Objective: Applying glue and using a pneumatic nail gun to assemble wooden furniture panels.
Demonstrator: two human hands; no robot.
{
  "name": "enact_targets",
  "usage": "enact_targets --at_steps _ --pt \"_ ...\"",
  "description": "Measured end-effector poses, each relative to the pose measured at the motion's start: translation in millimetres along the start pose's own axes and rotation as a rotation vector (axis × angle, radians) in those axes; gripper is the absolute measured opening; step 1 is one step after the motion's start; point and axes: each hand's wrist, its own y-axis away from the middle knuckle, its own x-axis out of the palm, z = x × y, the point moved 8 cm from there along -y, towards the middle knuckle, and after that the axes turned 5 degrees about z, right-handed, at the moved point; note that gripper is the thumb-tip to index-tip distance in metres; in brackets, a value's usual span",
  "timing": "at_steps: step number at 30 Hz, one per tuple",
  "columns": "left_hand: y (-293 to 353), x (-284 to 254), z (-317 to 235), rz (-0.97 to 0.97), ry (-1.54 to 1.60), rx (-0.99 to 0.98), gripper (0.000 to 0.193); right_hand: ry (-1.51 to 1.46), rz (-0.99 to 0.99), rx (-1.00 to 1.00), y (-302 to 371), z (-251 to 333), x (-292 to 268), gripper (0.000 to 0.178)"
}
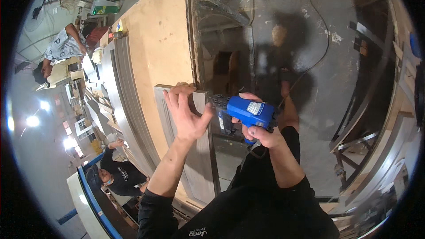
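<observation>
In my right hand (268, 136) is a blue corded power tool (251, 111) with a pale label on its side. My fingers and thumb wrap round its lower body. Its dark and metal working end points left, close beside the edge of a grey wood-grain panel (200, 150); I cannot tell whether the two touch. My left hand (188, 113), fingers spread, is over the panel's far end, with its thumb toward the tool. The panel lies along the right edge of a plywood-topped bench (152, 31).
Long grey boards (126, 93) lie along the bench's left side, with a cordless drill (116, 35) beyond. A cable (325, 53) loops over the floor. Timber pieces (389, 159) line the right. Two people work on the left, one farther (66, 46), one nearer (121, 175).
</observation>
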Motion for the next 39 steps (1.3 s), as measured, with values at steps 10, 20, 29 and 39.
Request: enact_targets --at_steps 10,20,29,39 --pt "4.3 1.3 7.6 -0.032 0.046 -0.014 0.056 0.109 0.03 -0.007 -6.7 -7.0 2.8 0.082" --pt "0.5 -0.1 0.3 -0.004 0.042 0.014 0.052 0.071 0.042 -0.04 -2.6 -14.6 -2.1 0.081" --pt "3.6 2.2 9.6 -0.011 0.05 -0.041 0.057 0.138 0.068 -0.048 -4.1 -12.0 -2.4 0.081" --pt "4.1 4.1 10.6 -0.017 0.056 -0.036 0.056 0.147 0.104 -0.054 -3.9 -11.6 -4.4 0.078"
